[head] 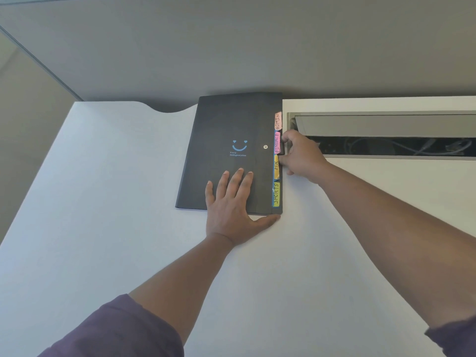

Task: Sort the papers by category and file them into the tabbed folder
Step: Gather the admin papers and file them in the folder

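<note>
One black folder [226,150] lies on the desk [103,176], with four labelled tabs [277,161] and one snap button [265,147]; two hands.

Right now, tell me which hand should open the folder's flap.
Right. The right hand already grips the closure flap at the tabbed edge of the folder. The left hand lies flat on the cover, pinning it, so it probably should stay.

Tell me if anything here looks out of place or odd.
One thing: no loose papers show anywhere on the white desk. The black tabbed folder lies closed, left hand flat on it, right hand gripping its flap beside the tabs. The grey cable tray lid stands open.
</note>
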Action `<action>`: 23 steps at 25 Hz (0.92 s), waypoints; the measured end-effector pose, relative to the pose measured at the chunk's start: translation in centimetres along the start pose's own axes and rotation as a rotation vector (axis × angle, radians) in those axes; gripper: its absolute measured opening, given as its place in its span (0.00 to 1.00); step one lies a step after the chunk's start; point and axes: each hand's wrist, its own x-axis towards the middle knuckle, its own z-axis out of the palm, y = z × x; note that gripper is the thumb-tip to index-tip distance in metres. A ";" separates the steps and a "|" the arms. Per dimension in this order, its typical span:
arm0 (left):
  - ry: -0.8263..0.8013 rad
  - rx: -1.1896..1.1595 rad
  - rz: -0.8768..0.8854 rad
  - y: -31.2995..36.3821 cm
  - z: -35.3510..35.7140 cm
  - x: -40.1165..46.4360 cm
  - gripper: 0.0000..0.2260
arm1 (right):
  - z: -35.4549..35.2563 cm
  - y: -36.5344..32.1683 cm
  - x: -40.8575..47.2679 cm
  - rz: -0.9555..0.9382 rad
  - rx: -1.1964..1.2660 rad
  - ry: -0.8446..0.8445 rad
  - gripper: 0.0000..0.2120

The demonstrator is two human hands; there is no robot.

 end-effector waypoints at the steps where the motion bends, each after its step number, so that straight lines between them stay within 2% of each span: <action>1: 0.004 -0.003 -0.001 0.0 0.0 0.0 0.50 | 0.0 0.0 0.1 -0.013 -0.011 -0.003 0.14; 9: 0.047 -0.034 -0.008 0.1 -0.2 -0.4 0.50 | -0.2 0.5 -0.7 -0.043 0.057 -0.045 0.13; 14: 0.065 -0.014 0.013 0.3 0.0 -2.3 0.41 | 0.4 1.8 -4.3 -0.076 0.127 -0.019 0.12; 23: -0.007 0.035 0.131 2.9 1.2 -16.2 0.33 | 2.2 6.1 -16.8 -0.027 0.022 -0.018 0.13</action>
